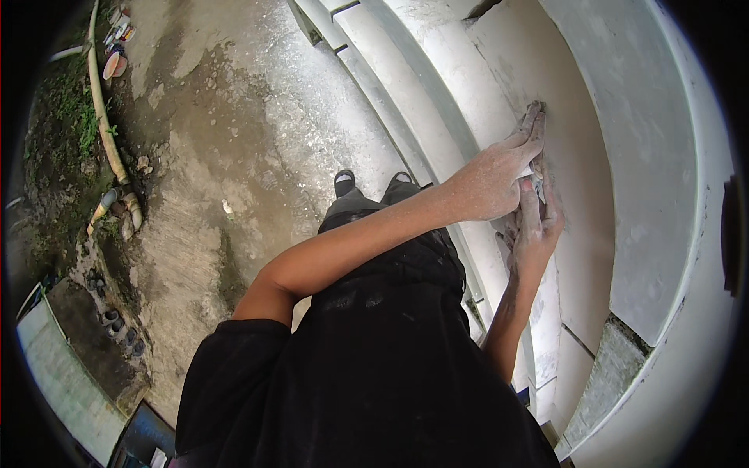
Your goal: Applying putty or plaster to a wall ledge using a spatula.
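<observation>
Both my hands, coated in pale dust, are close together in front of a smooth off-white panel [573, 210] on my right. My left hand [499, 175] reaches across my body, its fingers long and pressed together, pointing up along the panel. Just below it, my right hand [538, 222] has its fingers bent upward. Between the two hands shows a small white piece [527, 171], thin like folded paper or sheet. Both hands appear to grip it; most of it is hidden behind the fingers. Whether the left fingertips touch the panel, I cannot tell.
Long white ledges [413, 86] run beside my feet, with white dust over the concrete floor [257, 148]. A grey slab [655, 179] borders the panel at the far right. At the left lie a pipe [105, 117], plants and several shoes [115, 324].
</observation>
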`<state>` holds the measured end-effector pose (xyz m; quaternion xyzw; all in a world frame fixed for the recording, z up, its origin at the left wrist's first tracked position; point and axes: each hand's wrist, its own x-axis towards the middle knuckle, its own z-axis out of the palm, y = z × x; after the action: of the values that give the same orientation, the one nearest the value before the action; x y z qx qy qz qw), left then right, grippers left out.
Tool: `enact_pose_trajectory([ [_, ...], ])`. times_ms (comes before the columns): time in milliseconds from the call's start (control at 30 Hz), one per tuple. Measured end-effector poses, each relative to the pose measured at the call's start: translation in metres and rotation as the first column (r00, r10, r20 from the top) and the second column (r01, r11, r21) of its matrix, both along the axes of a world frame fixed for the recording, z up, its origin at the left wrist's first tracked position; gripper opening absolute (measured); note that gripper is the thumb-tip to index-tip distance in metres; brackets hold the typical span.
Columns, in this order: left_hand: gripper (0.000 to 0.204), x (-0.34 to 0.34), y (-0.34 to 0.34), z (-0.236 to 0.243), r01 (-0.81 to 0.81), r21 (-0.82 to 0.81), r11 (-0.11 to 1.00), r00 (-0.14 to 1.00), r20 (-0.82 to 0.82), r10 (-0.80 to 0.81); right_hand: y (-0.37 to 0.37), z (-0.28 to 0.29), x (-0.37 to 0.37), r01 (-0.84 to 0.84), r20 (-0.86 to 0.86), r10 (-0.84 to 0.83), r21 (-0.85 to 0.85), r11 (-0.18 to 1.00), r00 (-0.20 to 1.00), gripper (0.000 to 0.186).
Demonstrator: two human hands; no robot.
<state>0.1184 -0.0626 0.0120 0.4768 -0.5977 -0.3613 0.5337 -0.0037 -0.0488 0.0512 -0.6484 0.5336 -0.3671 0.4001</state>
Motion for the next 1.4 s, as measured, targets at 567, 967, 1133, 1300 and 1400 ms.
enact_pose_trajectory([
  [567, 0.056, 0.012, -0.021, -0.014, -0.303, -0.378, 0.875, 0.933, 0.070, 0.354, -0.043, -0.012, 0.020, -0.109, 0.112, 0.107, 0.008, 0.994, 0.988, 0.051],
  [967, 0.070, 0.072, 0.040, 0.021, -0.177, -0.042, 0.983, 0.975, 0.127, 0.181, -0.001, 0.034, -0.060, -0.244, -0.429, 0.211, -0.023, 0.970, 0.879, 0.041],
  [1133, 0.071, 0.035, 0.050, -0.005, -0.023, -0.063, 0.998, 0.961, 0.274, 0.039, 0.008, 0.039, -0.048, -0.288, -0.663, 0.281, 0.103, 0.952, 0.694, 0.046],
  [1300, 0.068, 0.047, 0.032, -0.013, -0.044, -0.130, 0.991, 0.832, 0.543, 0.108, -0.028, 0.019, 0.007, -0.396, -0.644, 0.310, 0.012, 0.918, 0.699, 0.036],
  [1400, 0.069, 0.085, 0.004, -0.019, -0.114, -0.168, 0.979, 0.779, 0.596, 0.193, -0.058, 0.019, 0.062, -0.392, -0.630, 0.324, 0.035, 0.919, 0.705, 0.033],
])
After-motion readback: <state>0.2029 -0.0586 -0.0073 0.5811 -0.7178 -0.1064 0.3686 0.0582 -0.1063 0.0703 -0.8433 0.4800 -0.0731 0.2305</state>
